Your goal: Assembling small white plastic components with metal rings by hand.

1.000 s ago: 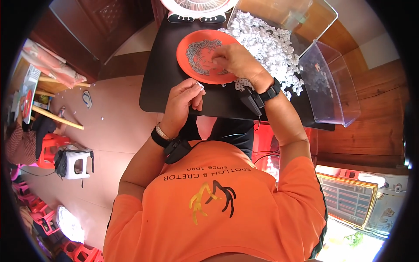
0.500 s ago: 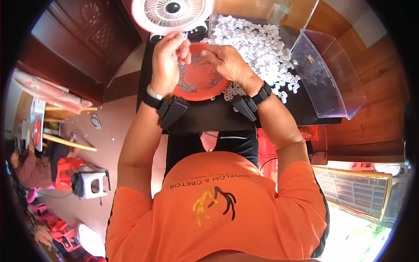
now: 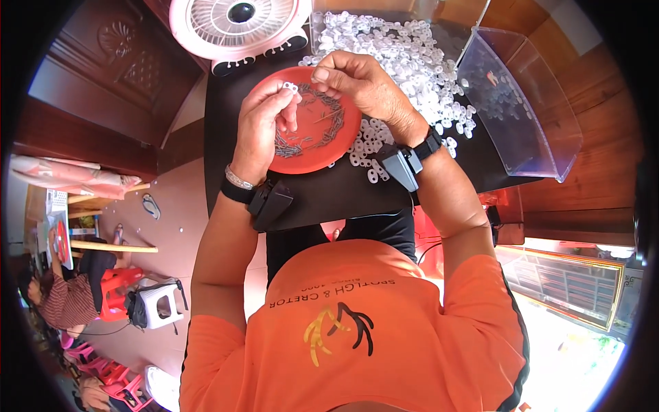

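Note:
My left hand (image 3: 259, 127) is over the left side of a round red plate (image 3: 317, 152). Between its thumb and forefinger is a small white plastic piece (image 3: 290, 87) with holes in it. Small grey metal pins or nails (image 3: 334, 127) lie in a ring around the plate, with a few strewn across the middle. My right hand (image 3: 365, 89) is above the plate's far right edge, its thumb and fingers pinched together. Whatever is in that pinch is too small to make out. A big heap of white oval plastic pieces (image 3: 429, 86) spreads beyond my right hand.
A white fan (image 3: 199, 44) stands at the far left of the black table (image 3: 322, 199). On the right is a clear plastic bin (image 3: 522, 127) with some pieces in it. More white pieces (image 3: 372, 137) lie beside the plate. A person (image 3: 72, 299) sits at far left, near stools.
My hands have moved apart a little; the right one has risen away from the plate. The white piece in my left fingers now shows clearly. The whole view has shifted slightly.

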The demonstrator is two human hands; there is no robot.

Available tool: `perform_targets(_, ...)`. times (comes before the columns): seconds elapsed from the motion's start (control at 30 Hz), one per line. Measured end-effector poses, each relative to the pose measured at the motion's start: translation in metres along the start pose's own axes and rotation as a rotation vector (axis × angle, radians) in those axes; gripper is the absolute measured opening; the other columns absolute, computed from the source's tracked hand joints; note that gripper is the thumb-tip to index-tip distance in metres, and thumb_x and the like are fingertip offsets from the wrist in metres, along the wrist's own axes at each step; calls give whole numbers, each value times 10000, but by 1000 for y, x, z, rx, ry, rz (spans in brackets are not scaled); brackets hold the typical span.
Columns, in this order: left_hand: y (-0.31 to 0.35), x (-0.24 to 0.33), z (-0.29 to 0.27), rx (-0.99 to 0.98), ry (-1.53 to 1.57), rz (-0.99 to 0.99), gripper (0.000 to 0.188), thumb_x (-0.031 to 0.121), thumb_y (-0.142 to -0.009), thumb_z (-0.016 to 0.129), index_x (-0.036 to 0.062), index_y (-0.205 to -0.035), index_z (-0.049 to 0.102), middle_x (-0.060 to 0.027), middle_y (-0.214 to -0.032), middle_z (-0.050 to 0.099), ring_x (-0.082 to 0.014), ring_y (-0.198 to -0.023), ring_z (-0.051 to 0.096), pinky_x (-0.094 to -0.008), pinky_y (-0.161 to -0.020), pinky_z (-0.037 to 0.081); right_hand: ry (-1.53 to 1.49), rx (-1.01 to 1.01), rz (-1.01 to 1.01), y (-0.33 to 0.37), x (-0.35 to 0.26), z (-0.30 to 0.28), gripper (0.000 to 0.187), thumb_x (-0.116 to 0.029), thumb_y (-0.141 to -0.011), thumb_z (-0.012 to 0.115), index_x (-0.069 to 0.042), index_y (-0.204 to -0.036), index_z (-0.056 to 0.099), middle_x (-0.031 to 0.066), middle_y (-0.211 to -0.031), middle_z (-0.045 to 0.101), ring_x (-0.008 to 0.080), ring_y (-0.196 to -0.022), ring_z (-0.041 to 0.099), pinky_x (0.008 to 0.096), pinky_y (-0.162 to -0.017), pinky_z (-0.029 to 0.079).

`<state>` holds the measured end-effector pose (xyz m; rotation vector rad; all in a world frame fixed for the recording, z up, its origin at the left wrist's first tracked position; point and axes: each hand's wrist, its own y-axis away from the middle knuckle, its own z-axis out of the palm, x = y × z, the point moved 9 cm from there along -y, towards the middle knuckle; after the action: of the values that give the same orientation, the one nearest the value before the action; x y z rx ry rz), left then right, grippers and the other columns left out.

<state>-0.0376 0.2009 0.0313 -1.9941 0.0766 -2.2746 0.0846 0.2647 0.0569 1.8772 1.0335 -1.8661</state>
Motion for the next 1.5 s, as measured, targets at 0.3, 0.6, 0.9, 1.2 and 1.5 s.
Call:
perform_targets(0.3,2,-7,11,-23,24,-34,232,225,-908,512,47,-766,553,23,-603,483,-62,-524,460,-195,-497,329,108,-81,93,5,7,13,247,-224,-970,527,-5,-891,609,-27,-747,559,58,-699,479,215,-659,426)
perform_targets(0.6,1,-9,12,-48,14,-42,227,218,-904,520,47,-756,542,22,-607,474,-63,-524,453,-194,-487,335,119,-47,63,5,3,14,255,-235,-945,557,-5,-843,604,7,-681,581,84,-645,551,246,-601,467)
perform_targets(0.9,0,-10,14,-58,3,4,202,175,-904,515,33,-762,537,12,-634,473,-57,-521,439,-197,-474,351,401,-23,-69,5,-11,13,170,-180,-894,606,-17,-845,611,68,-670,603,137,-634,593,293,-607,474)
perform_targets(1.2,-1,-3,12,-56,-36,49,196,144,-902,510,17,-754,529,9,-646,462,-54,-519,415,-198,-468,352,318,41,26,8,-14,9,167,-186,-897,592,-25,-858,621,100,-696,623,208,-648,619,327,-623,485)
perform_targets(1.5,-2,-7,9,-40,-37,19,212,157,-908,512,17,-749,525,6,-639,460,-55,-521,416,-200,-470,352,364,63,-36,7,-10,11,209,-207,-913,580,-12,-846,614,101,-696,630,188,-639,621,313,-612,487)
